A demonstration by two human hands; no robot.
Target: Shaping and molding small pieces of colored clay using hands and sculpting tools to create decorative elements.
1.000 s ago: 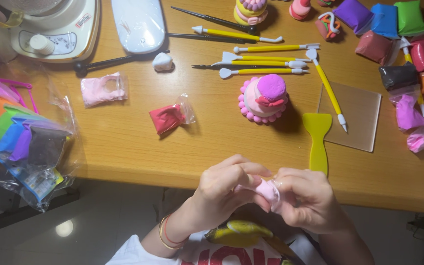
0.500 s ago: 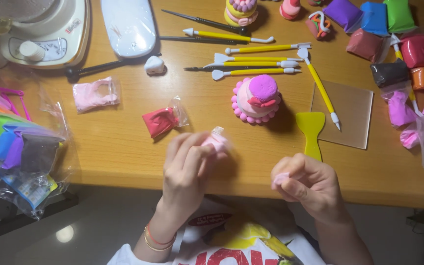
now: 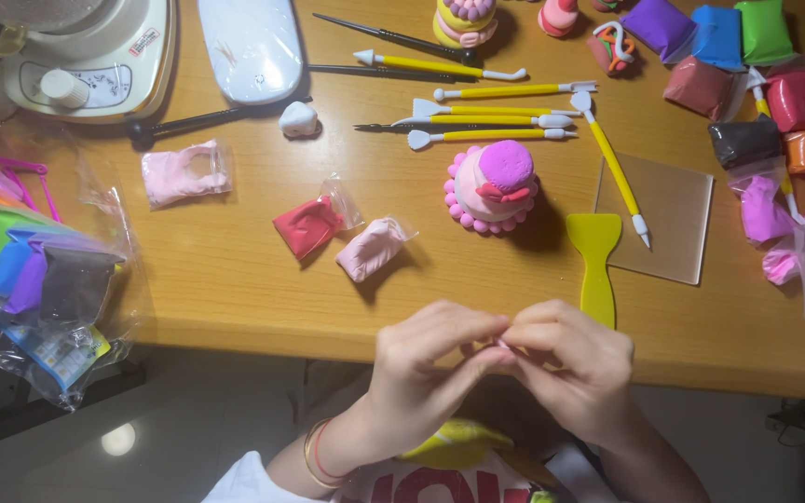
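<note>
My left hand (image 3: 430,368) and my right hand (image 3: 570,368) meet fingertip to fingertip at the table's near edge, pinching a tiny bit of pale pink clay (image 3: 501,346) that is mostly hidden between them. A pale pink clay bag (image 3: 372,249) lies on the wooden table (image 3: 225,279) just beyond my left hand, beside a red clay bag (image 3: 308,226). A small pink and purple clay cake (image 3: 492,184) stands further back. A yellow spatula (image 3: 594,261) lies beyond my right hand.
Several yellow modelling tools (image 3: 486,116) and dark tools lie behind the cake. A clear square mat (image 3: 665,228) sits at right, coloured clay bags (image 3: 747,74) at back right. A bag of clay packs (image 3: 25,270) hangs at left, a white appliance (image 3: 76,56) at back left.
My left hand put the pale pink clay bag down on the table by the red bag, then came back to meet my right hand around the small pink piece.
</note>
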